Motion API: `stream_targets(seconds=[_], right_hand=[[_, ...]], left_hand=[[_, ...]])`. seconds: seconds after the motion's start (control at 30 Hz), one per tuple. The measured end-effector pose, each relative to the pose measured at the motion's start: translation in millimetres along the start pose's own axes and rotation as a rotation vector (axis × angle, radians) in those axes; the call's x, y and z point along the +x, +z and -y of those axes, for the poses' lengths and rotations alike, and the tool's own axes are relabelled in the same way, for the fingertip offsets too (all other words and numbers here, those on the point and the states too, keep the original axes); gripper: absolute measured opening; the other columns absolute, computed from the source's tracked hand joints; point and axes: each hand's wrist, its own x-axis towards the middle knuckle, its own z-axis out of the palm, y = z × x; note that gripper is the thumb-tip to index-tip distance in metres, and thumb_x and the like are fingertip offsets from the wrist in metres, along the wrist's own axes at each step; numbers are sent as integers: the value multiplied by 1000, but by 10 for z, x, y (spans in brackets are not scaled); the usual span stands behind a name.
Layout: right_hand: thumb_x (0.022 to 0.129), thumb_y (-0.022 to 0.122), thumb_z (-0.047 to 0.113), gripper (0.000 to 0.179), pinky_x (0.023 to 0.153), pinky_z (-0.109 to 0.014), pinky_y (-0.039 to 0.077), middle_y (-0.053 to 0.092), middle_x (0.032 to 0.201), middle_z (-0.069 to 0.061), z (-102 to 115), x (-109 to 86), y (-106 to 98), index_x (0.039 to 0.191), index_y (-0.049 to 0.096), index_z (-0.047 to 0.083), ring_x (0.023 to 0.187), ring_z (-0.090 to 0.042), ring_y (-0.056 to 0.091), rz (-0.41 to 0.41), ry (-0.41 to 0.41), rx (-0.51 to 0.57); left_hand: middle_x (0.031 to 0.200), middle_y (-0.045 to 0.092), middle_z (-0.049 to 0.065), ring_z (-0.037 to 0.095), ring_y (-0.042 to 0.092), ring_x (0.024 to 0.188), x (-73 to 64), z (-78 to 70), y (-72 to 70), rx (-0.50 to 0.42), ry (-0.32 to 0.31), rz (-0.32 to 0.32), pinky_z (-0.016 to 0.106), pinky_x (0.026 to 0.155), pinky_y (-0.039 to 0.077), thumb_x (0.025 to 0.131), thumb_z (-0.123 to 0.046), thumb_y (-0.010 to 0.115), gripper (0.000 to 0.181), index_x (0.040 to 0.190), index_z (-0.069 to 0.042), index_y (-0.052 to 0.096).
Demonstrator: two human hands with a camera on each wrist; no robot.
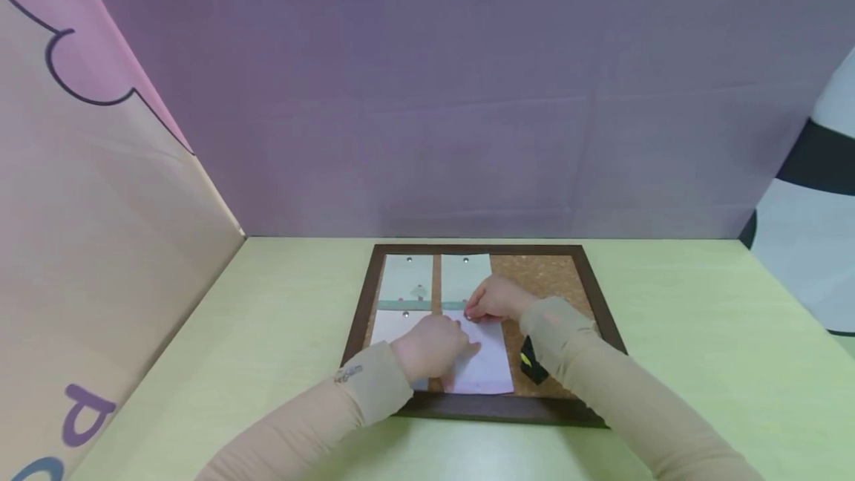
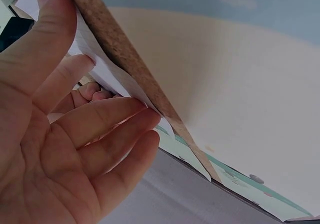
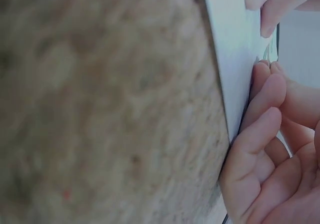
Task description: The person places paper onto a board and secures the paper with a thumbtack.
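Note:
A pale lavender sheet of paper (image 1: 484,362) lies on the framed corkboard (image 1: 537,266), in the lower row of sheets. My left hand (image 1: 433,347) rests on the sheet's left side; in the left wrist view its fingers (image 2: 107,119) are extended, with the tips touching the paper. At the sheet's top edge, my right hand (image 1: 497,298) pinches a small silvery thumbtack (image 1: 469,316) between thumb and finger. In the right wrist view the tack is mostly hidden by the fingertips, and the other fingers (image 3: 255,134) lie loosely curled against the paper's edge.
Two pale sheets with green lower bands, an upper left sheet (image 1: 406,277) and an upper middle sheet (image 1: 465,277), are tacked along the top. Another sheet (image 1: 387,325) is tacked at lower left. A black object with a yellow mark (image 1: 532,364) sits on the cork near my right wrist.

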Motion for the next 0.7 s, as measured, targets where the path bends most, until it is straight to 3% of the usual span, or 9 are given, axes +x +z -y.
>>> stream_targets(seconds=[0.4, 0.7], right_hand=[[82, 70, 5, 6, 50, -16, 45, 61, 61, 4, -28, 15, -3, 77, 69, 0, 55, -5, 52, 5, 14, 30], [82, 69, 4, 11, 50, -17, 46, 60, 60, 2, 16, -4, 19, 72, 67, 1, 55, -7, 52, -14, -12, -17]], left_hand=[[91, 70, -3, 10, 60, 77, 20, -5, 0, 11, -8, 30, 24, 72, 51, 66, -51, 75, 67, 128, -29, 59], [90, 70, -3, 10, 59, 73, -5, -3, -14, 59, -12, 19, 23, 68, 50, 65, -54, 74, 70, 129, -31, 58]])
